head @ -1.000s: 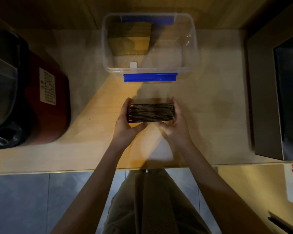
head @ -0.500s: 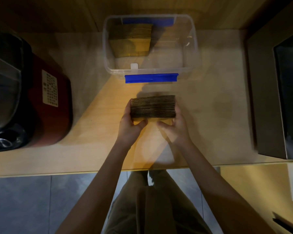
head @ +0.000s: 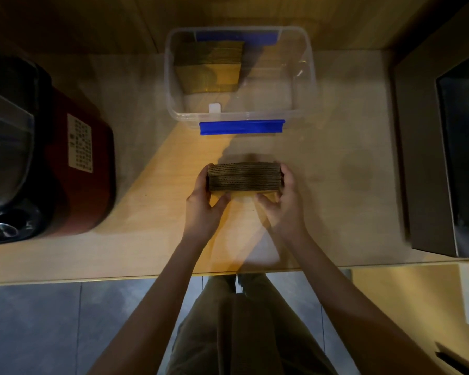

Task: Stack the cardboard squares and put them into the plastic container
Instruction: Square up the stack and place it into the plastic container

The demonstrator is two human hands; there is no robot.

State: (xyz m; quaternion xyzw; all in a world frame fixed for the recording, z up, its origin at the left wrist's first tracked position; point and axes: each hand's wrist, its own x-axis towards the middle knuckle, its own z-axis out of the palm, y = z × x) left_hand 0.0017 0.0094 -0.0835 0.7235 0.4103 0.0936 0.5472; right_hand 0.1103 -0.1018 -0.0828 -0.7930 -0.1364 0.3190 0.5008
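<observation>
Left hand (head: 205, 205), right hand (head: 283, 205) clamp stack (head: 243, 176) at ends. Stiff, light; loose sheets may slide, so squeeze ends.

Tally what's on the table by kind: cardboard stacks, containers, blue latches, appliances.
Cardboard stacks: 2, held stack gripped between left hand and right hand, and binned stack
Containers: 1, container
Blue latches: 2, near latch, far latch
Appliances: 2, red appliance, dark appliance
Total: 7
</observation>
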